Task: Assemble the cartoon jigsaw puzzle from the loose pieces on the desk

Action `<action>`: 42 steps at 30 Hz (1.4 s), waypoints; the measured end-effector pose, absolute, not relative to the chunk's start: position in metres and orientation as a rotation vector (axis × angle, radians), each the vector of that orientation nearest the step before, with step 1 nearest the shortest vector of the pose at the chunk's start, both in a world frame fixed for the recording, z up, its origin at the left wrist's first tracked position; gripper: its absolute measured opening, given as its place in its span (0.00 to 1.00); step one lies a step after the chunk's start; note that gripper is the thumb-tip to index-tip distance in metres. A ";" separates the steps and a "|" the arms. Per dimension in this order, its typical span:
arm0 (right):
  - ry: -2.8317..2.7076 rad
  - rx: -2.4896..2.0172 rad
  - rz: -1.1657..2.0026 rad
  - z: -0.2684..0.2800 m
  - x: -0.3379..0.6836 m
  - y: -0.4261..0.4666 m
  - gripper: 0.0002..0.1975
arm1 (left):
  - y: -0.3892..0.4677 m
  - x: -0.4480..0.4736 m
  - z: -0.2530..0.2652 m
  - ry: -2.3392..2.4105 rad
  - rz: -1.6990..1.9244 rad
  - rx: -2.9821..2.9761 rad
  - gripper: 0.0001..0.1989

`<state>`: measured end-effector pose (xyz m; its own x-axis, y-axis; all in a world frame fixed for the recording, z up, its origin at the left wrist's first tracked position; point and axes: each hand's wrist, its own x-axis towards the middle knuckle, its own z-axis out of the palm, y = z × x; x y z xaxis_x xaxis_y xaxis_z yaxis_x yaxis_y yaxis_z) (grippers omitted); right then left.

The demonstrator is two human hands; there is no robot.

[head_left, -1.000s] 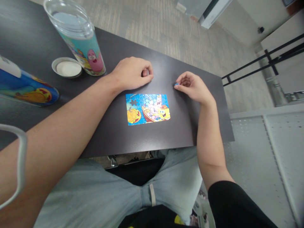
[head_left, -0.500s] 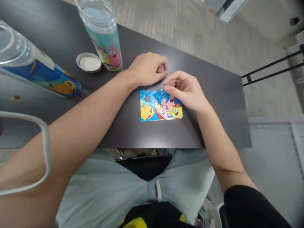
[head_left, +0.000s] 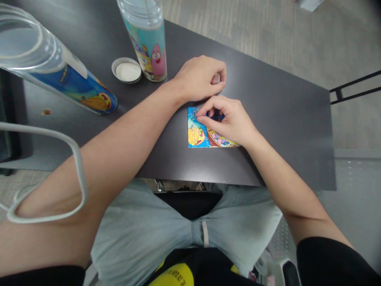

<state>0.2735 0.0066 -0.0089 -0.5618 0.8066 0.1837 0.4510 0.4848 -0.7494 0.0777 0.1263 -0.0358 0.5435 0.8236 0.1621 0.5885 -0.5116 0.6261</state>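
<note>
A small jigsaw puzzle (head_left: 195,136) with a colourful cartoon picture lies flat on the dark table. My right hand (head_left: 228,119) reaches over it from the right, covering much of its upper right part. Its thumb and index finger are pinched together at the upper left of the picture, on a small blue puzzle piece that the fingertips mostly hide. Just beyond the puzzle's far edge, my left hand (head_left: 204,77) rests on the table with its fingers curled in, and nothing shows in it.
Two clear cylinders with cartoon wrappers, a nearer blue one (head_left: 80,89) and a farther turquoise one (head_left: 149,47), stand on the left of the table (head_left: 285,123). Between them lies a round lid (head_left: 127,71). A pale cable (head_left: 81,178) loops in front of my left arm.
My right hand has moved left across the puzzle with the blue piece, from its top edge to the gap at upper left. The left hand stays curled in place. The view has shifted.
</note>
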 end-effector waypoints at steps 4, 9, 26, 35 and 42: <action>-2.273 -1.043 0.828 -0.012 0.274 0.009 0.06 | 0.125 0.080 -0.033 1.157 0.626 2.263 0.10; -2.299 -0.957 0.709 -0.017 0.275 0.008 0.06 | 0.122 0.080 -0.028 1.171 0.652 2.280 0.05; -2.131 -1.266 0.445 -0.019 0.358 -0.071 0.19 | 0.105 0.067 -0.025 1.129 0.931 2.310 0.25; -2.299 -1.447 0.337 -0.038 0.412 -0.103 0.40 | 0.013 0.030 -0.002 1.297 1.023 2.340 0.14; -2.063 -1.844 0.316 -0.031 0.519 -0.086 0.30 | -0.044 0.015 0.008 1.356 0.931 2.460 0.12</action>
